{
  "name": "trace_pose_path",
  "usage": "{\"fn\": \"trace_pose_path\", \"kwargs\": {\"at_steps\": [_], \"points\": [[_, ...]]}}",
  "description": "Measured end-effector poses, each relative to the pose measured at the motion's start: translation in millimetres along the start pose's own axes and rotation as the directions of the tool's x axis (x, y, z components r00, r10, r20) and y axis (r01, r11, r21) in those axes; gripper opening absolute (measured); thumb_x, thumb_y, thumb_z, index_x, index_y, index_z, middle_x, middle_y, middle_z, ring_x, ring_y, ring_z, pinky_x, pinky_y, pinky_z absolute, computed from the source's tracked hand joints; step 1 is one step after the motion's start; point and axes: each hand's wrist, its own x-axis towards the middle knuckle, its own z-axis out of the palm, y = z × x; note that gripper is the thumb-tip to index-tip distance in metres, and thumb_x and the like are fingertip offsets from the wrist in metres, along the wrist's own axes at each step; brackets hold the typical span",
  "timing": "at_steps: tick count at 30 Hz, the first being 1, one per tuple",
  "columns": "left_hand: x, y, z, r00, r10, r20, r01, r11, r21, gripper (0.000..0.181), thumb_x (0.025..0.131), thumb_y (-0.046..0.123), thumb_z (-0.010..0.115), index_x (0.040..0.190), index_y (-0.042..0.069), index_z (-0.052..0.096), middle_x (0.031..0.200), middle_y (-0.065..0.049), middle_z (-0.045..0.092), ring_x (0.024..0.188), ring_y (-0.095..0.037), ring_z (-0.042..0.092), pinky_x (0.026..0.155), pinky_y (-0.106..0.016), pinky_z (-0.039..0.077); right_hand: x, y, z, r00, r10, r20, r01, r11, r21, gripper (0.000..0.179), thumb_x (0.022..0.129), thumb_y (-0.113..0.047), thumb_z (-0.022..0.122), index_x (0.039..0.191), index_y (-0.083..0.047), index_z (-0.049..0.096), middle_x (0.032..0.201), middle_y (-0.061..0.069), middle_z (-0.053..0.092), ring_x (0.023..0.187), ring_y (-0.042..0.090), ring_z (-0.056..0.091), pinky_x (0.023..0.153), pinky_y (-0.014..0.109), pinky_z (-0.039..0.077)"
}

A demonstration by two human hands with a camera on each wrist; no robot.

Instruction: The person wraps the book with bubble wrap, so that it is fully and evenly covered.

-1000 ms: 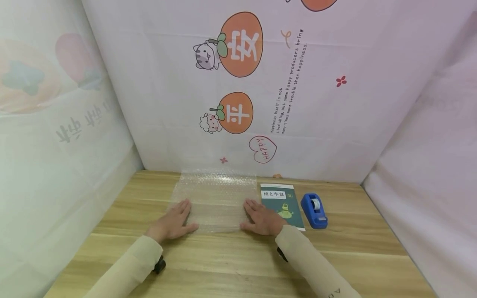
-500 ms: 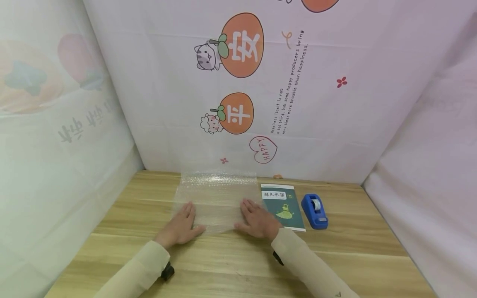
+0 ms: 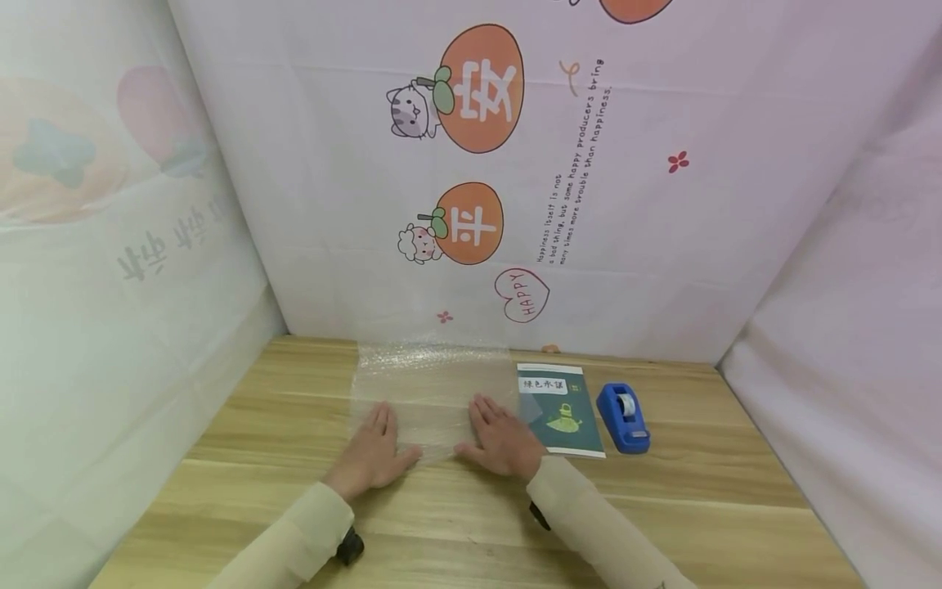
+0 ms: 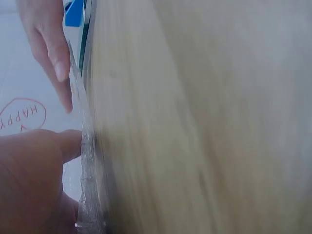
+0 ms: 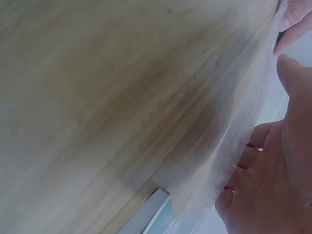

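Note:
A clear sheet of bubble wrap (image 3: 434,380) lies on the wooden table, its far edge at the back wall. My left hand (image 3: 374,455) rests on its near left part, fingers extended and thumb pointing inward. On the near right part lies my right hand (image 3: 504,439), also flat with fingers stretched forward. The two thumbs point toward each other along the near edge. In the left wrist view, the thumb of my left hand (image 4: 34,165) touches the wrap's edge (image 4: 87,165). The right wrist view shows my right hand (image 5: 273,161) over the wrap.
Right of the wrap lies a green booklet (image 3: 570,433) with white strips, its left side overlapped by the wrap. Farther right stands a blue tape dispenser (image 3: 622,419). Printed white cloth (image 3: 625,245) encloses the wooden table (image 3: 471,532) at the back and both sides.
My left hand has slid right and slightly toward me. My right hand has shifted a little left, then rests nearly still. The wrap's right side now overlaps the booklet.

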Motion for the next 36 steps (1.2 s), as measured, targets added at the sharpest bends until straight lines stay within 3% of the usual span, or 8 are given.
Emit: {"fn": "trace_pose_path", "kwargs": {"at_steps": [9, 15, 26, 33, 36], "points": [[-1.2, 20.4, 9.0, 0.996, -0.085, -0.027, 0.084, 0.996, -0.017, 0.095, 0.106, 0.052, 0.055, 0.16, -0.017, 0.019, 0.171, -0.036, 0.012, 0.162, -0.05, 0.013, 0.132, -0.062, 0.021, 4.5, -5.2, 7.1, 0.997, 0.075, 0.034, -0.076, 0.997, 0.031, 0.091, 0.107, -0.063, 0.046, 0.164, 0.005, 0.028, 0.174, 0.023, 0.024, 0.163, 0.037, 0.025, 0.132, 0.051, 0.028], [0.5, 22.3, 10.8, 0.996, -0.09, -0.018, 0.089, 0.995, -0.043, 0.095, 0.107, 0.051, 0.053, 0.16, -0.018, 0.017, 0.172, -0.036, 0.01, 0.163, -0.05, 0.012, 0.133, -0.06, 0.019, 5.1, -5.6, 8.5, 0.995, 0.092, 0.04, -0.093, 0.995, 0.027, 0.091, 0.106, -0.062, 0.049, 0.164, 0.005, 0.029, 0.174, 0.022, 0.026, 0.163, 0.036, 0.027, 0.132, 0.051, 0.03], [-4.4, 6.9, -17.1, 0.998, 0.036, 0.058, -0.029, 0.993, -0.115, 0.09, 0.107, 0.044, 0.055, 0.158, -0.021, 0.018, 0.17, -0.039, 0.01, 0.161, -0.052, 0.012, 0.134, -0.059, 0.015, 3.4, 1.6, 8.9, 0.997, 0.06, 0.038, -0.061, 0.998, 0.015, 0.091, 0.105, -0.062, 0.05, 0.164, 0.004, 0.029, 0.174, 0.021, 0.026, 0.163, 0.036, 0.027, 0.131, 0.052, 0.031], [-3.7, -11.1, -43.9, 0.986, 0.119, 0.121, -0.112, 0.992, -0.063, 0.088, 0.108, 0.044, 0.056, 0.161, -0.016, 0.018, 0.172, -0.035, 0.008, 0.161, -0.052, 0.011, 0.133, -0.062, 0.016, 1.5, 7.7, 6.1, 0.996, 0.04, 0.077, -0.042, 0.999, 0.023, 0.092, 0.105, -0.063, 0.049, 0.166, 0.002, 0.025, 0.176, 0.019, 0.023, 0.164, 0.034, 0.024, 0.133, 0.048, 0.029], [3.6, -24.6, -47.0, 0.978, 0.17, 0.119, -0.164, 0.985, -0.054, 0.088, 0.108, 0.043, 0.057, 0.161, -0.015, 0.018, 0.172, -0.034, 0.008, 0.161, -0.053, 0.011, 0.133, -0.063, 0.016, 0.0, 10.6, 5.4, 0.995, 0.034, 0.091, -0.037, 0.999, 0.032, 0.093, 0.105, -0.064, 0.05, 0.167, 0.0, 0.024, 0.176, 0.018, 0.022, 0.165, 0.032, 0.022, 0.133, 0.048, 0.028]]}}
